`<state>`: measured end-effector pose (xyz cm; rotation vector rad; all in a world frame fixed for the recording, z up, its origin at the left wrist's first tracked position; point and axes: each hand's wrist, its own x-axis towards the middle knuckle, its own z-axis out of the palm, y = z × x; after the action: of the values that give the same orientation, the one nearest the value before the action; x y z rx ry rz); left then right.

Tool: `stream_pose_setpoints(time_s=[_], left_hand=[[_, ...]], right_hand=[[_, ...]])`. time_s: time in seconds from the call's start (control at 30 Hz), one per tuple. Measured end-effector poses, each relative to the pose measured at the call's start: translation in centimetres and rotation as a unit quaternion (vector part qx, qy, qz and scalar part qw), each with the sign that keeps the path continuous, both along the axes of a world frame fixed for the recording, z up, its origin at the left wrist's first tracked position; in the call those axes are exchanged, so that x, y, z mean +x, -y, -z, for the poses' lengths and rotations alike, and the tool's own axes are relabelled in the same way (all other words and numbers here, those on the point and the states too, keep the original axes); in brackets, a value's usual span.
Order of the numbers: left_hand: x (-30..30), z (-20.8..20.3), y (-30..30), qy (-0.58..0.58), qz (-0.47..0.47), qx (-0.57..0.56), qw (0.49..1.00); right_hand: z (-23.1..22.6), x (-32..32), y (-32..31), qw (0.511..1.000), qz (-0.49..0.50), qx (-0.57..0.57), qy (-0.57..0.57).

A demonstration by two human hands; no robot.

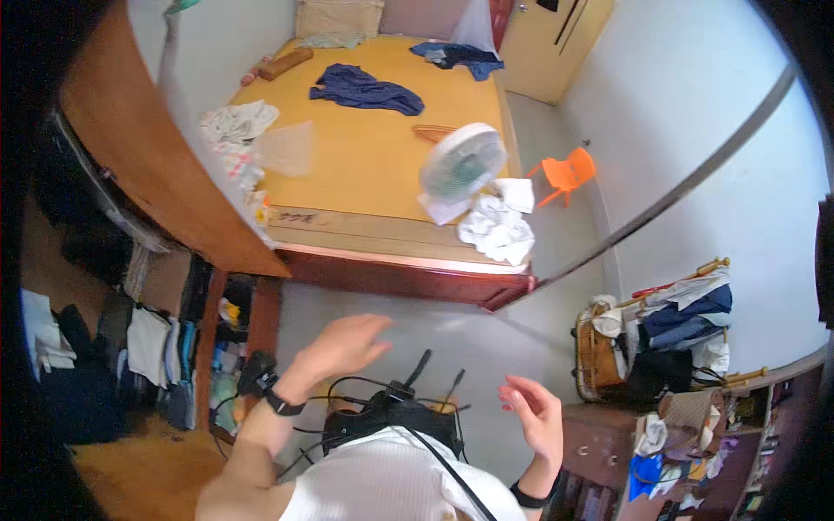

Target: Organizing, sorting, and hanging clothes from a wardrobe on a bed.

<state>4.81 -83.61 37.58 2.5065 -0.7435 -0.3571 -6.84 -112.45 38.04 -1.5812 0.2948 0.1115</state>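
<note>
My left hand is raised in front of my body, fingers stretched out, slightly blurred, holding nothing. On the right my right hand is also in the air, empty, its fingers loosely bent and apart. Both hands are clear of any object and wear dark bands at the wrist. Between them, at my waist, hangs a black device with cables and antennas. Beyond the hands stands a bed with a yellow sheet. A dark blue garment lies crumpled on it, and a white cloth lies heaped at its near right corner.
A white fan sits near the bed's right side, with an orange chair beyond. Left is an open wardrobe with hanging clothes. Right are a clothes-laden rack and a brown cabinet. A dark pole crosses the right side.
</note>
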Motion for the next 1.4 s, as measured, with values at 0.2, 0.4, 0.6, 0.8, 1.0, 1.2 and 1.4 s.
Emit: stream_pose_setpoints(time_s=[0.2,0.4,0.6,0.8,1.0,1.2,1.4], left_hand=[[2.5,0.6,24.0,-0.049,0.241,-0.047,0.968],[4.7,1.3,37.7,-0.053,0.254,-0.012,0.966],[8.9,1.7,51.4,-0.075,0.219,-0.185,0.955],[13.1,0.4,63.1,-0.212,0.281,-0.166,0.921],[16.0,2.0,72.7,-0.17,0.149,-0.145,0.963],[17.9,4.2,82.8,-0.015,0.023,-0.158,0.987],[23.4,2.6,88.0,0.054,-0.169,-0.183,0.967]], right_hand=[[-0.6,-3.0,18.5,0.98,0.199,-0.016,-0.015],[-1.6,1.6,30.4,0.974,0.222,-0.037,0.015],[-1.8,7.8,40.9,0.963,0.241,-0.111,0.043],[-2.6,13.5,52.4,0.952,0.277,-0.105,0.08],[-0.9,22.4,63.7,0.981,0.14,-0.05,0.123],[-2.3,30.1,73.3,0.985,0.029,-0.032,0.168],[-1.5,40.7,77.4,0.981,-0.082,0.002,0.179]])
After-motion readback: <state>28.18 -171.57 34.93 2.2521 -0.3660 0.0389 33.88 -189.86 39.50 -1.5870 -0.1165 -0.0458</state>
